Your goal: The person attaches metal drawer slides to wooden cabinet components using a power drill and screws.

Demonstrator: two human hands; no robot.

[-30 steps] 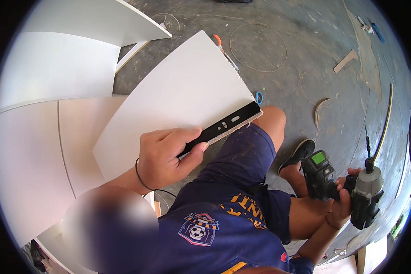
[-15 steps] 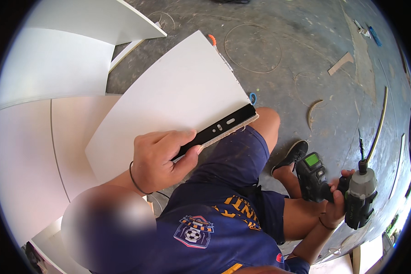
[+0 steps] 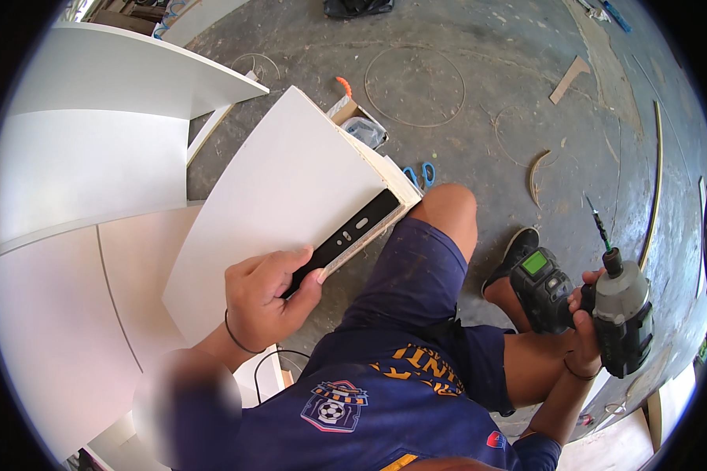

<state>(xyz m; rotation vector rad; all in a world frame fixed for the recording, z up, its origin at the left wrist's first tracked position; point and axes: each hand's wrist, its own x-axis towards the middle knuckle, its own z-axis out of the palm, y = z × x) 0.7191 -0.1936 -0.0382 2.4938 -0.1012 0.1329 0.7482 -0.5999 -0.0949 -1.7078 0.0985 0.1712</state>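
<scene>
My left hand (image 3: 267, 297) pinches a black slotted metal rail (image 3: 346, 239) against the edge of a white board (image 3: 267, 180). The rail lies flat along the board's near right edge, and its far end stops close to the board's corner. My thumb presses on the board's raw edge, with the fingers over the rail's near end, which they hide. Off to the right, my right hand (image 3: 585, 337) is wrapped round the grip of a cordless drill (image 3: 620, 314). Its long bit (image 3: 598, 224) points away and up, apart from the board.
Beyond the board lie an open small box (image 3: 361, 125) with a plastic bag inside and blue-handled scissors (image 3: 420, 174). White panels (image 3: 94, 157) stand on the left. Thin strips, a wire loop (image 3: 416, 85) and a board offcut (image 3: 569, 78) are on the concrete floor.
The view has shifted, showing more of the box and scissors. The rail's far end now sits slightly in from the board's corner. The drill's bit has tipped leftward. Both hands keep their holds.
</scene>
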